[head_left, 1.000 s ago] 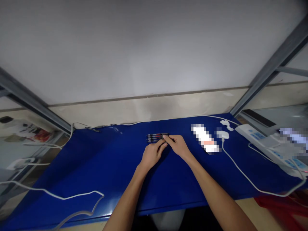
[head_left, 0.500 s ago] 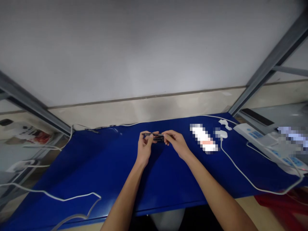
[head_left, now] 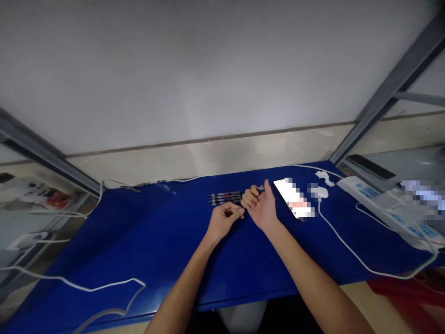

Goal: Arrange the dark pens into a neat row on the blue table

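Several dark pens (head_left: pixel 219 199) lie side by side on the blue tabletop (head_left: pixel 167 241), partly covered by my fingers at their right end. My right hand (head_left: pixel 262 208) is turned palm up, its fingers curled round another pen (head_left: pixel 260 189), whose clear and dark end sticks out near the thumb. Close beside it, my left hand (head_left: pixel 224 220) pinches thumb and forefinger at what looks like the lower end of that same pen. Most of the held pen is hidden by my fingers.
Right of my hands lies a lit phone (head_left: pixel 290 197). Beyond it are a white charger (head_left: pixel 322 192) with its cable and a white power strip (head_left: pixel 368 195). A white cable (head_left: pixel 93 290) loops over the table's left side. A wall (head_left: pixel 215 157) borders the back.
The pens held between both hands now lie in a row on the table. My right hand has turned palm up round one pen, and my left hand has moved right and down towards it.
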